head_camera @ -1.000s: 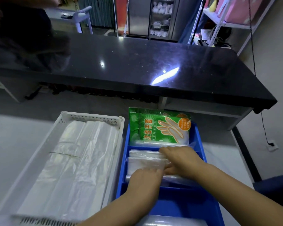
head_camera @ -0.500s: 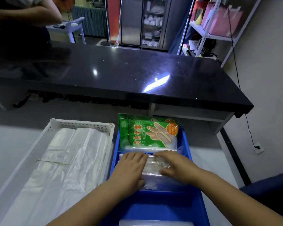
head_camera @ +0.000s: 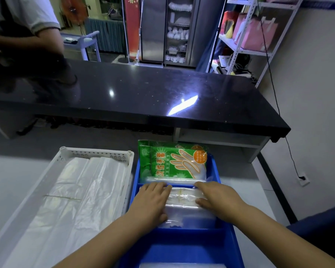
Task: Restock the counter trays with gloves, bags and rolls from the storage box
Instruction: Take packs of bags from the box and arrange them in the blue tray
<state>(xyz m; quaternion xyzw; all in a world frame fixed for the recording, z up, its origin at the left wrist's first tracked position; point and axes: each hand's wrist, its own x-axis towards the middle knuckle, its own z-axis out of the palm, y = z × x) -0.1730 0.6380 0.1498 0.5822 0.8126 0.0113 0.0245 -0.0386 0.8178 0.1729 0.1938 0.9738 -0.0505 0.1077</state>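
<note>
Pressing flat on the stack of clear bags (head_camera: pixel 182 198) in the middle compartment of the blue tray (head_camera: pixel 182 246), the left hand (head_camera: pixel 151 202) and right hand (head_camera: pixel 219 198) are now set slightly apart, whereas half a second ago their fingertips nearly met; more of the stack is bared between them. The fingers are held straight and together. Green glove packs (head_camera: pixel 172 163) are stood in the far compartment, just behind the fingertips. A white tray (head_camera: pixel 97 152) of white bags (head_camera: pixel 81 190) is placed beside, to the left; a black counter (head_camera: pixel 162 89) is seen beyond. "次性手套" is printed on the front pack.
</note>
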